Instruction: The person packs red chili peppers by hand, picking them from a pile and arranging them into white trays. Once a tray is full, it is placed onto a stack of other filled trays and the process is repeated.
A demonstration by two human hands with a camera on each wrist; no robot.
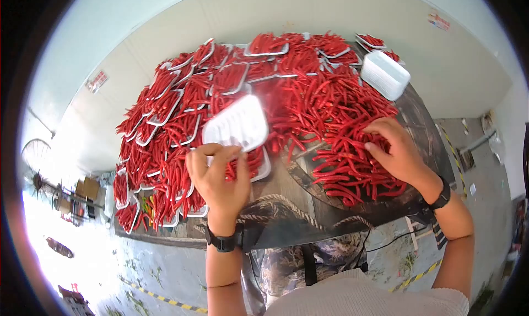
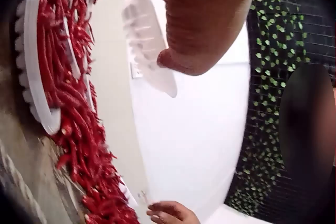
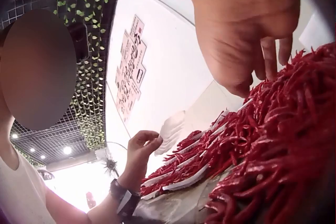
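In the head view my left hand (image 1: 217,181) pinches a white foam tray (image 1: 242,120) by its near edge, tilted up above the table. The left wrist view shows the thumb (image 2: 181,64) on the rim of this ribbed tray (image 2: 144,37), which holds nothing. My right hand (image 1: 399,153) is over the right side of a big loose pile of red chili peppers (image 1: 336,109), thumb and fingers apart. From the right wrist view, the fingers (image 3: 269,58) hang down close to the peppers (image 3: 294,145), with nothing seen in them.
Many foam trays filled with red chilies (image 1: 165,106) cover the left and back of the wooden table (image 1: 292,206). A stack of white trays (image 1: 386,73) stands at the back right. A rope (image 1: 286,203) lies along the near edge. Behind is a pale wall (image 1: 330,13).
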